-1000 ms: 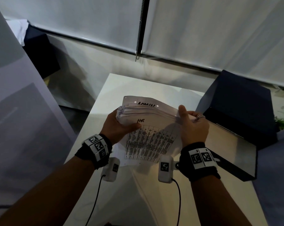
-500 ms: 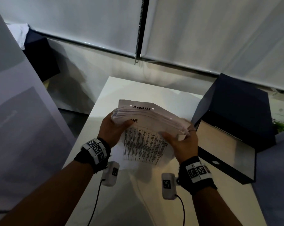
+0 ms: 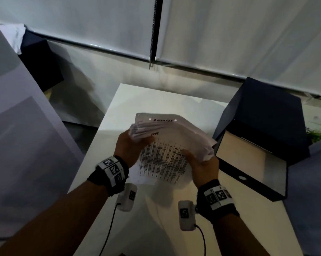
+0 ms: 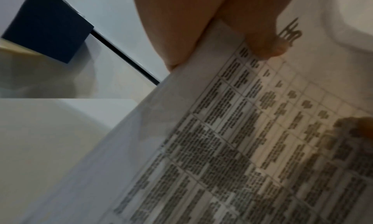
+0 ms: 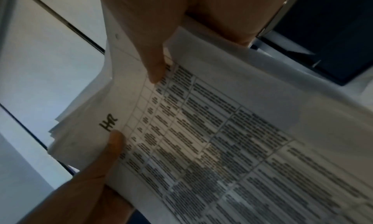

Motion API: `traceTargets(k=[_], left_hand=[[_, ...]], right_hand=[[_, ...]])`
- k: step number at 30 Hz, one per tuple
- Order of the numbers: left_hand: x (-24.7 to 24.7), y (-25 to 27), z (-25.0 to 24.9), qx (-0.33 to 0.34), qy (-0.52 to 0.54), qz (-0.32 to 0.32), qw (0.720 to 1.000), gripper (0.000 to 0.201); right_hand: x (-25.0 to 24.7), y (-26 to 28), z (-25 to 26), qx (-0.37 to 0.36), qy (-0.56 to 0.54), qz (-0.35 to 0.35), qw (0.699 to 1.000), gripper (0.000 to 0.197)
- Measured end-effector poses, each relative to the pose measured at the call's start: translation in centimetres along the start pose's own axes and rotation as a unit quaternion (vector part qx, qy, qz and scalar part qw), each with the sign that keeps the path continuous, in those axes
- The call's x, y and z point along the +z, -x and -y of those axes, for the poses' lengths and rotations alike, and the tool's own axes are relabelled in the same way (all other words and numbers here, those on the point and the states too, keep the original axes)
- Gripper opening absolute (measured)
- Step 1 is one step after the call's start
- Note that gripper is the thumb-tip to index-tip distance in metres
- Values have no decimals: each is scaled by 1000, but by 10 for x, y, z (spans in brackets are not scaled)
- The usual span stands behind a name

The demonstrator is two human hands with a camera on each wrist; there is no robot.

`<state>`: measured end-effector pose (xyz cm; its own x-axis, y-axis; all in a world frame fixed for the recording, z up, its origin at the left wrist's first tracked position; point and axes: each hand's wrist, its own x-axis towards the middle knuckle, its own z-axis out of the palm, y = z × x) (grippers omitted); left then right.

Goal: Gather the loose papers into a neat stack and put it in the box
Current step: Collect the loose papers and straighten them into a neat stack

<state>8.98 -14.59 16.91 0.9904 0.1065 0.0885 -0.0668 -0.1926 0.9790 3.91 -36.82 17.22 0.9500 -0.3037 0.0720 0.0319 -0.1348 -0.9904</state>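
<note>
A thick stack of white printed papers is held above the white table, tilted with its right end lower. Its front sheet shows a printed table and a handwritten "HR". My left hand grips the stack's upper left edge, thumb on the front sheet. My right hand grips the lower right corner, thumb on the print. The dark blue box lies open just right of the stack, showing a pale tan inside, its lid raised behind it.
White roller blinds hang behind the table. A dark box with white cloth sits on the floor at the far left. A grey panel stands left of the table. A green plant shows at the right edge.
The stack has tilted, its right end dropping towards the box. My right hand slid from the stack's upper right side down to its lower right corner. My left hand keeps its grip.
</note>
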Motion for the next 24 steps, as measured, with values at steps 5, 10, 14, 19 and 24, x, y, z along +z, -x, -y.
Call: traceTargets(k=[5,10,14,19,24], left_hand=[[3,-5,-17,23,80,-25,996,26],[-1,6,-11,50,122,-21,991,43],[1,-1,-16,51,148,-40,987,60],[6,-19,-32,27,168,-107,980,55],[7,-18,-23,33,164,-34,985,77]], right_hand=[[-6,-6,17,-25,-7,-24,999,23],[-7,0,15,-53,-33,-11,998,36],[-2,-2,11,-45,-68,10,997,32],[-4,2,1,-58,-16,23,998,20],[-5,0,-4,-54,16,-5,998,20]])
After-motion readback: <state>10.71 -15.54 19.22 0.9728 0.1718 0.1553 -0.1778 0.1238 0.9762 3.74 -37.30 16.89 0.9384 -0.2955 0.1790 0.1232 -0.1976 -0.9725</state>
